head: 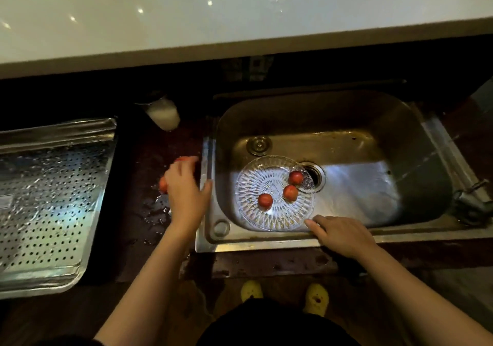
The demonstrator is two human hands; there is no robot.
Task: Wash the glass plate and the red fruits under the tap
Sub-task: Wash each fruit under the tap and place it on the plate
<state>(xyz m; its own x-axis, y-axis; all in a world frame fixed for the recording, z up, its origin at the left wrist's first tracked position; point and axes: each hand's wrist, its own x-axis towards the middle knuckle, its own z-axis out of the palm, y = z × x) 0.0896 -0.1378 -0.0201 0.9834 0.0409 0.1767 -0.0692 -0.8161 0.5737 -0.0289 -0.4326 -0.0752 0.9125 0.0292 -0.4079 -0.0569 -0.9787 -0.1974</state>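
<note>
A patterned glass plate [274, 220] lies in the steel sink [360, 183], partly over the drain. Three red fruits rest on it: one [265, 201] at the front left, one [290, 192] in the middle, one [295, 177] at the back right. My left hand [184, 188] is on the dark counter left of the sink, fingers curled around red fruits [163, 184] that peek out at its left and top. My right hand [344, 235] rests on the sink's front rim, fingers spread, its fingertips beside the plate's edge. No tap is visible.
A perforated steel drying tray [50, 199] lies at the left. A white cup [164, 115] lies behind my left hand. The counter there is wet. A white ledge [240, 17] runs along the back. A drain plug [258, 145] sits in the sink's back left.
</note>
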